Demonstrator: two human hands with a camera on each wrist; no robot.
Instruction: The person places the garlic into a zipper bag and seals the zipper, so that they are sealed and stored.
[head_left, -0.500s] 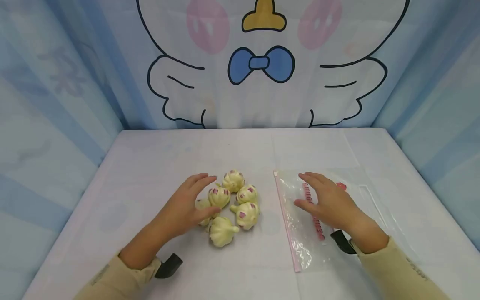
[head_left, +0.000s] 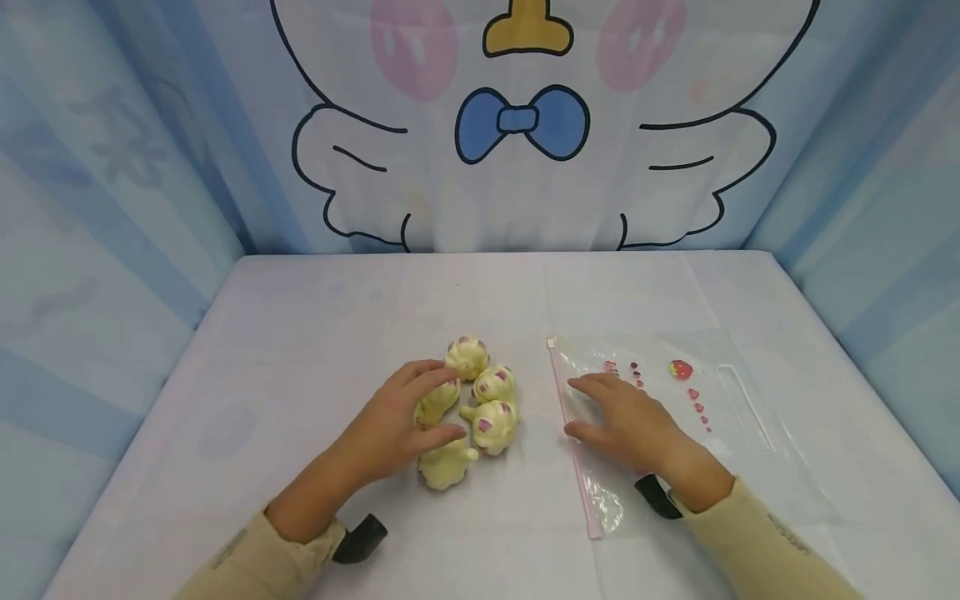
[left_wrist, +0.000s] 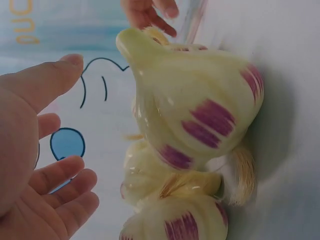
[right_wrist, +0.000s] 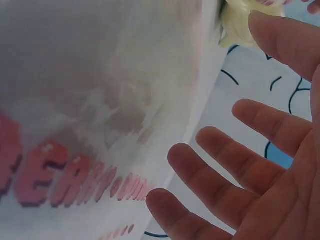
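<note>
Several cream garlic bulbs (head_left: 493, 427) with purple patches lie clustered mid-table. My left hand (head_left: 386, 425) hovers over the left side of the cluster, fingers apart and holding nothing, covering part of it. In the left wrist view one garlic bulb (left_wrist: 200, 105) stands large beside the spread fingers, with a gap between. On the right lies a clear zip bag (head_left: 738, 400) with a pink zip edge and red strawberry print. Above the bag's zip side is my right hand (head_left: 637, 425), its fingers spread and grasping nothing; the right wrist view shows the bag's red lettering (right_wrist: 45, 172) below it.
A white cloth covers the table (head_left: 300, 333). A curtain (head_left: 525, 200) with a cartoon figure and blue bow tie stands behind it, and blue patterned curtains (head_left: 82, 292) hang at both sides. A black strap piece (head_left: 360, 539) sits at the left cuff.
My left hand has moved right, further over the garlic bulbs. The right hand has shifted left across the bag, uncovering the strawberry print. Bulbs and bag stay in place.
</note>
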